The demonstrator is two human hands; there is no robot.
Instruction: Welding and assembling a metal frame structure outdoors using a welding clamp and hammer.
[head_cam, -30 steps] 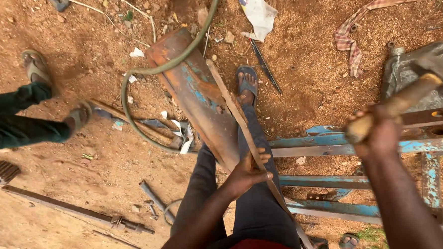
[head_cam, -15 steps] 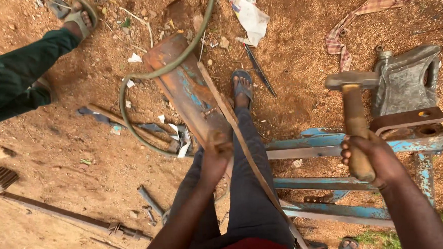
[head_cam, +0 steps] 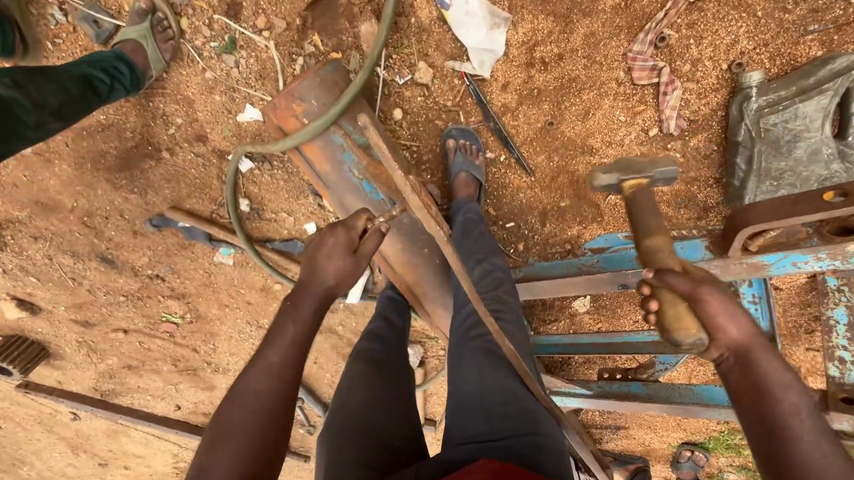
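Observation:
My left hand (head_cam: 336, 255) pinches a small thin metal piece (head_cam: 385, 216) and holds its tip against a rusty, blue-painted metal beam (head_cam: 342, 157) lying on the dirt. A long thin strip (head_cam: 467, 286) runs diagonally along the beam and over my leg. To the right, my right hand (head_cam: 704, 309) grips the wooden handle of a hammer (head_cam: 635, 178), whose head is up and over the blue metal frame (head_cam: 601, 266). My sandalled foot (head_cam: 464, 160) rests beside the beam.
A green hose (head_cam: 293, 138) loops over the beam. Another person's leg (head_cam: 46, 89) and sandalled foot (head_cam: 149, 36) are at the top left. A grey jerrycan (head_cam: 797, 133), a checked cloth (head_cam: 664, 62), a ribbed gear-like part (head_cam: 12, 356) and a long bar (head_cam: 118, 417) lie on the dirt.
My left hand has moved forward up the beam and pinched the small piece. The hammer has swung from the far right toward the middle. The other person's leg has moved away to the top left.

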